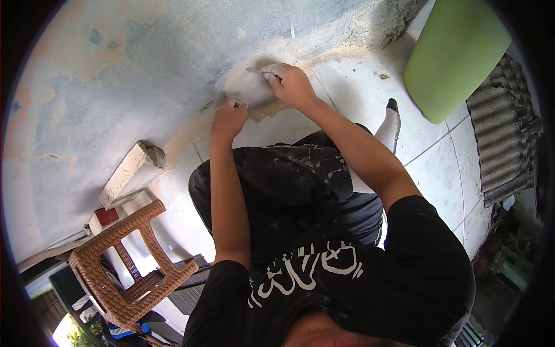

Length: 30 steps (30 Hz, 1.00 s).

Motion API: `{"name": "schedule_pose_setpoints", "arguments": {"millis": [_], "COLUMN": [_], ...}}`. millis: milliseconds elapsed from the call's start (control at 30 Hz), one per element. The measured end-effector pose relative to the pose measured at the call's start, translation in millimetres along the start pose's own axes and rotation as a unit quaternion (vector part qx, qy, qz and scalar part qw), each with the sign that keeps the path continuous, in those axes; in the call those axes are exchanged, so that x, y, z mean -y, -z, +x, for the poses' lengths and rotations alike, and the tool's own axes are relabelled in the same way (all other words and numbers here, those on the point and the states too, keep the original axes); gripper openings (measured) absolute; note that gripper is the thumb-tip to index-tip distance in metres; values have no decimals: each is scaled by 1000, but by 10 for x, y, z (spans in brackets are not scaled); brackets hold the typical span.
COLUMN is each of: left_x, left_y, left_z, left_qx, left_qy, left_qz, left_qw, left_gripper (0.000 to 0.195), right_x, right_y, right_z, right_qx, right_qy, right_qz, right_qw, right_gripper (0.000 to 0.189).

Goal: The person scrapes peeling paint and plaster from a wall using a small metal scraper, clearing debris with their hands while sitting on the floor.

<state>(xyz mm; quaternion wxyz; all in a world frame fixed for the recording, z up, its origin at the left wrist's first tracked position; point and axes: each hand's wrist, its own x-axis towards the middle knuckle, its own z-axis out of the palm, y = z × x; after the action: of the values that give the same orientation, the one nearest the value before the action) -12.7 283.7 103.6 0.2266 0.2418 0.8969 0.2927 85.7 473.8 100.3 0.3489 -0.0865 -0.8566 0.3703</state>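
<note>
A thin, narrow tool (260, 71), its kind unclear, is pinched in the fingers of my right hand (289, 84). Its tip lies against a pale, dusty patch of plaster (256, 89) at the foot of the wall. My left hand (229, 118) is at the near left edge of this patch, fingers curled; whether anything is between them cannot be seen. Pale dust coats the fingertips of both hands. The blotchy blue-grey wall (173, 56) rises beyond them. A jagged-edged flat piece (265, 112) lies on the floor below the patch, between my hands.
A broken masonry block (130, 173) leans by the wall at left, near a brown woven-pattern plastic stool (115, 260). A tall green object (455, 56) and corrugated sheets (503, 130) stand at right on the tiled floor (433, 156). A socked foot (390, 123) rests there.
</note>
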Motion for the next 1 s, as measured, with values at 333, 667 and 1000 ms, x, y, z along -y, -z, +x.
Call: {"name": "schedule_pose_setpoints", "arguments": {"millis": [333, 667, 1000], "left_x": [-9, 96, 73], "left_y": [-12, -63, -17], "left_z": [4, 55, -1], "left_qx": [3, -17, -12], "left_qy": [1, -23, 0], "left_qz": [-5, 17, 5], "left_qw": [1000, 999, 1000], "left_gripper": [48, 48, 46], "right_x": [-59, -6, -29], "right_y": [-31, -46, 15], "right_z": [-21, -15, 57], "right_qx": [48, 44, -52], "right_qy": [-47, -32, -39], "right_qz": [-42, 13, -26], "right_qw": [997, 998, 998], "right_gripper": [15, 17, 16]}}
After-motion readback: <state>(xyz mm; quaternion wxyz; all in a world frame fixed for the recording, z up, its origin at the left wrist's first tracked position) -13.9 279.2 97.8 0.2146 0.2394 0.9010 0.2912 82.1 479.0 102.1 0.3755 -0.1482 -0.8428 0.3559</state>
